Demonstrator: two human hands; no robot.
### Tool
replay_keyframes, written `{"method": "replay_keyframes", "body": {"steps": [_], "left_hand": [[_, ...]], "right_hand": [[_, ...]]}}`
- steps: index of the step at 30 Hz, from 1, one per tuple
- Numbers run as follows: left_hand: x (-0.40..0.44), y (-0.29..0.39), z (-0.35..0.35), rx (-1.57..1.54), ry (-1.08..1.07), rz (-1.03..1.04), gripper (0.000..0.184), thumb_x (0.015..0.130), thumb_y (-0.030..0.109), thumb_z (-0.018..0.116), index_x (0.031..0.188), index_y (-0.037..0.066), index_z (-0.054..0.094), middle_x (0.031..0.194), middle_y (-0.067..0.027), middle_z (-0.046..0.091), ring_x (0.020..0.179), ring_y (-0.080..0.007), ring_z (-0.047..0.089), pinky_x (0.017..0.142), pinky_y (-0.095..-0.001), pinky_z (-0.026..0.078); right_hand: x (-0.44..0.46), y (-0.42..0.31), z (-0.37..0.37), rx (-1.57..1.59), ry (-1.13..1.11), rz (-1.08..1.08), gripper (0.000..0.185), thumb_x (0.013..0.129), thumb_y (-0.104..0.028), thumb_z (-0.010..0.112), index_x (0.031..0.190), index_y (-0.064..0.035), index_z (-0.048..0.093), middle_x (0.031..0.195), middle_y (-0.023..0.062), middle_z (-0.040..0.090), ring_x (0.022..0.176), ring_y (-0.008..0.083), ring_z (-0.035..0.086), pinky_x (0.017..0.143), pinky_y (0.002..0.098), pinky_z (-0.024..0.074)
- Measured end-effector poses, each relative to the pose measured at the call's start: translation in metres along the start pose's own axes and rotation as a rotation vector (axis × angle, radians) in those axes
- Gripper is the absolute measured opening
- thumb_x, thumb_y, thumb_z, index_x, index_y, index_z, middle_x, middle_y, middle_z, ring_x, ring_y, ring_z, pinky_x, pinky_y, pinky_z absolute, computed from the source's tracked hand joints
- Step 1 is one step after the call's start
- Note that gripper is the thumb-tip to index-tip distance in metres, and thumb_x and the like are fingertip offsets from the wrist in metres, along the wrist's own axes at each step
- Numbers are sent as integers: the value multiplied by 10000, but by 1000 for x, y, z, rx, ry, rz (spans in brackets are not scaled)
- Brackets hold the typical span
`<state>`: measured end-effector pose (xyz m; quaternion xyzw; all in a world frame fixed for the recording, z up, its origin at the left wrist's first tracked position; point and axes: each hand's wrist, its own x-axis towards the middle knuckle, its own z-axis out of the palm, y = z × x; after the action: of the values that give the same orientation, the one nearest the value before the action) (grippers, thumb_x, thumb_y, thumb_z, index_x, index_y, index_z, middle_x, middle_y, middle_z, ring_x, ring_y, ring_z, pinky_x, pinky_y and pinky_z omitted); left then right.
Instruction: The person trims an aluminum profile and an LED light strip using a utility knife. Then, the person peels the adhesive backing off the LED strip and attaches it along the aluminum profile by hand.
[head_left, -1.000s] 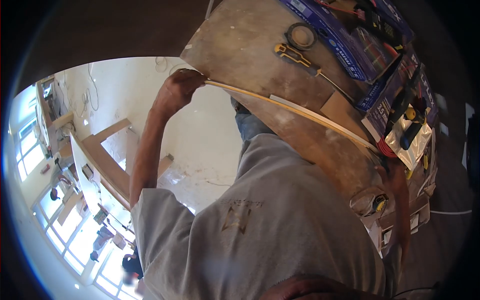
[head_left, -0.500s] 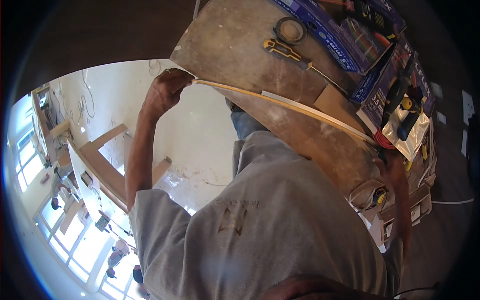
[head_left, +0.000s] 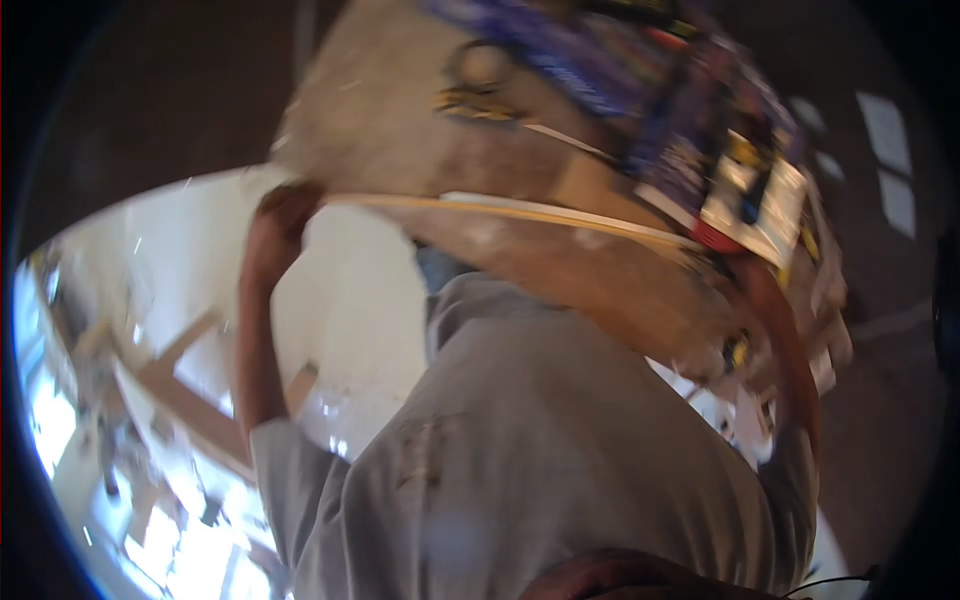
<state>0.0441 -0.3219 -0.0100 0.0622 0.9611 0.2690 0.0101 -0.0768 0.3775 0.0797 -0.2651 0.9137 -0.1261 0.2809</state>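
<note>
A long, thin yellowish strip (head_left: 395, 202) runs between my two hands, across the brown board tabletop (head_left: 380, 110). My left hand (head_left: 285, 212) is closed on its left end, just off the table's edge. At the other end, my right hand (head_left: 750, 275) appears closed round the strip, though blur hides its fingers. A white strip (head_left: 540, 212) lies right alongside the yellowish one. Near my right hand are a shiny packet (head_left: 770, 205) and a coil of red wire (head_left: 712, 238). A yellow-and-black tape measure (head_left: 736, 350) lies on the table below that hand.
Beyond the strips lie a yellow-and-black screwdriver (head_left: 480, 106) and a roll of tape (head_left: 480, 65). Open purple-blue boxes (head_left: 560, 65) line the far side. Boards (head_left: 190, 400) stand on the pale floor (head_left: 360, 330) at left. The whole view is blurred.
The view has swung, so the table and its items appear shifted left and turned, with the near end lower. Both hands keep their places at the strip's ends.
</note>
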Motion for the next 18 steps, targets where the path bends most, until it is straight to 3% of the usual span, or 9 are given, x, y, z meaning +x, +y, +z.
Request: {"method": "replay_keyframes", "body": {"steps": [2, 4, 5, 7, 8, 10, 11, 14, 18], "left_hand": [[3, 8, -5, -3, -14, -22, 183, 907, 3, 717, 1084, 22, 756, 1080, -183, 754, 1037, -392, 696, 935, -465, 548], [6, 22, -11, 1, 46, 9, 203, 913, 20, 715, 1113, 7, 743, 1079, -186, 748, 1045, -389, 694, 940, -460, 546], [4, 23, -10, -18, 49, 47, 203, 913, 20, 715, 1113, 7, 743, 1079, -186, 748, 1045, -389, 694, 940, -460, 546], [-1, 24, -11, 82, 61, 2, 264, 911, 45, 719, 1172, 5, 728, 1147, -189, 724, 1096, -399, 670, 964, -478, 534], [0, 29, -8, 74, 66, 29, 264, 911, 45, 719, 1172, 5, 728, 1147, -189, 724, 1096, -399, 670, 964, -478, 534], [-2, 49, -2, 254, 225, 163, 325, 897, 62, 729, 1218, 18, 717, 1222, -178, 686, 1152, -402, 635, 984, -501, 517], [1, 70, 1, 214, 220, 168, 343, 882, 64, 737, 1224, 37, 721, 1275, -156, 652, 1200, -391, 605, 1009, -516, 496], [16, 114, 24, 182, 209, 287, 339, 864, 101, 778, 1197, 68, 728, 1261, -113, 647, 1190, -346, 606, 1007, -486, 488], [24, 122, 56, 171, 208, 253, 321, 864, 97, 775, 1182, 83, 730, 1200, -90, 651, 1131, -311, 617, 966, -469, 494]], "right_hand": [[9, -5, -8, 57, -136, 43, 486, 956, -392, 738, 1220, 11, 672, 1129, 234, 703, 1080, 391, 670, 930, 473, 523], [14, -9, -14, -13, -285, 157, 531, 965, -415, 720, 1238, 37, 666, 1212, 261, 684, 1162, 401, 647, 1005, 477, 501], [10, -11, -13, -18, -264, 195, 531, 965, -415, 720, 1238, 37, 666, 1212, 261, 684, 1162, 401, 647, 1005, 477, 501], [4, -14, -6, -59, -41, -7, 538, 968, -439, 707, 1176, 56, 686, 1150, 271, 692, 1134, 424, 648, 990, 502, 502], [7, -20, -11, -65, -24, 14, 538, 968, -439, 707, 1176, 56, 686, 1150, 271, 692, 1134, 424, 648, 990, 502, 502], [8, -35, -22, -103, -259, 221, 557, 972, -466, 693, 1128, 69, 691, 1085, 276, 692, 1095, 440, 646, 983, 516, 498], [2, -28, -14, -107, -156, 158, 564, 976, -482, 683, 1086, 71, 694, 1072, 283, 684, 1073, 452, 641, 981, 524, 494], [-1, -44, -22, -109, -144, 181, 558, 983, -478, 673, 1069, 72, 691, 1077, 288, 682, 1084, 451, 638, 989, 518, 491], [-3, -30, -10, -183, -99, 124, 544, 981, -479, 676, 1122, 47, 690, 1078, 255, 697, 1092, 432, 642, 990, 511, 484]]}}
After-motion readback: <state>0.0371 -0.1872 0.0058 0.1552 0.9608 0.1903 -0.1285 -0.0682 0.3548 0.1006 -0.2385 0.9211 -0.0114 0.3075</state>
